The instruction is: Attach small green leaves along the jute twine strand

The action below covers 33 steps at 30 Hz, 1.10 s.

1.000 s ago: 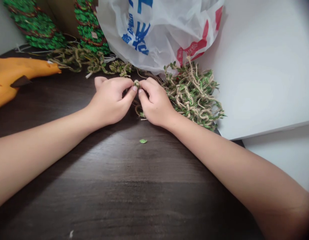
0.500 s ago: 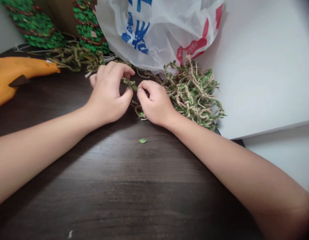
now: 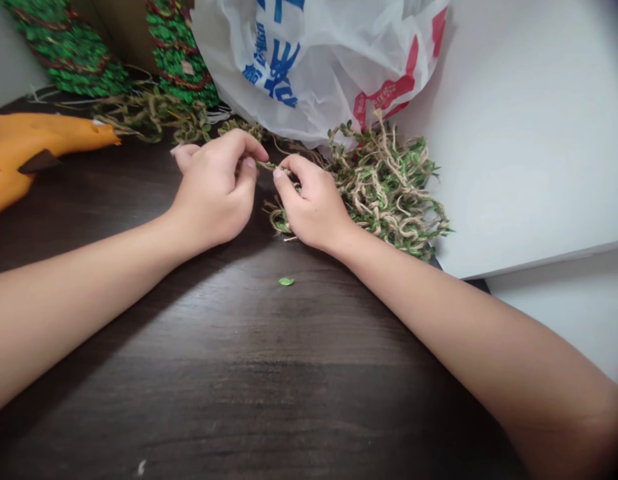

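A thin leafy twine strand (image 3: 267, 165) stretches between my two hands near the top middle of the dark wooden table. My left hand (image 3: 219, 183) pinches one part of it between thumb and forefinger. Close by on the right, my right hand (image 3: 313, 200) pinches the strand too, thumb against forefinger. Beside and behind my right hand lies a tangled pile of brown twine with green leaves (image 3: 389, 190). One loose green leaf (image 3: 286, 282) lies on the table in front of my hands.
Behind my hands stands a white plastic bag (image 3: 319, 73) with blue and red print. Two green tinsel trees (image 3: 181, 60), more twine (image 3: 149, 113) and an orange object (image 3: 43, 150) are at the left. A white panel (image 3: 529, 147) borders the right.
My left thumb has moved up and closed against the forefinger on the strand, where a gap showed before. My right hand has barely shifted.
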Motion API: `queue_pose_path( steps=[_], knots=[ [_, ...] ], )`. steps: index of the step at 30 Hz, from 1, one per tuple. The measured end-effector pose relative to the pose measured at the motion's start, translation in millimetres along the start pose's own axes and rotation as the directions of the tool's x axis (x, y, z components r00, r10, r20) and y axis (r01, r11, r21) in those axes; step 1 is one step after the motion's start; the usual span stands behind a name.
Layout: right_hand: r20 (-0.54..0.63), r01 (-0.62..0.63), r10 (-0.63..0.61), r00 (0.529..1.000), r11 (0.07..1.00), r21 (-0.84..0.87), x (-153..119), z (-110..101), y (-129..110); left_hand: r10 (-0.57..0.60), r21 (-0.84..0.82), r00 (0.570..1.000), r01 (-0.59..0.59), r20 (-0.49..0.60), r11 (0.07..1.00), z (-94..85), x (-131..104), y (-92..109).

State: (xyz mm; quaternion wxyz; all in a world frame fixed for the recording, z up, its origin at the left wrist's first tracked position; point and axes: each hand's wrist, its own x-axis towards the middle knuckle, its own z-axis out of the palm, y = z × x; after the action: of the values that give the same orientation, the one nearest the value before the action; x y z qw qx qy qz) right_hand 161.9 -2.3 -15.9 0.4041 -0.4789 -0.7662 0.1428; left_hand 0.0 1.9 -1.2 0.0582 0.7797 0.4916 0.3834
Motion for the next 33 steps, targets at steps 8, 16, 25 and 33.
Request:
queue_pose_path(
  steps=[8, 16, 25, 33],
  knots=[
    [0.002, 0.003, -0.003, 1.000, 1.000, 0.011, -0.6, -0.4, -0.8, 0.007, 0.065, 0.999, -0.009, 0.042, 0.998, 1.1, 0.8, 0.4],
    [-0.019, -0.069, 0.069, 0.997, 0.997, -0.030, -0.4, -0.3, -0.8, -0.034, 0.049, 0.999, 0.034, -0.011, 0.998, -0.1, 1.9, 0.3],
    [0.040, -0.023, 0.024, 0.999, 0.999, -0.023, -0.7, -2.4, -3.8, -0.011, 0.050, 0.997, 0.007, 0.070, 0.999, 1.0, 1.2, 2.1],
    [-0.004, -0.030, 0.030, 1.000, 0.999, 0.011, -1.3, -1.6, -2.2, -0.020, 0.028, 0.998, 0.019, 0.052, 0.999, -1.0, 2.0, 1.2]
  ],
)
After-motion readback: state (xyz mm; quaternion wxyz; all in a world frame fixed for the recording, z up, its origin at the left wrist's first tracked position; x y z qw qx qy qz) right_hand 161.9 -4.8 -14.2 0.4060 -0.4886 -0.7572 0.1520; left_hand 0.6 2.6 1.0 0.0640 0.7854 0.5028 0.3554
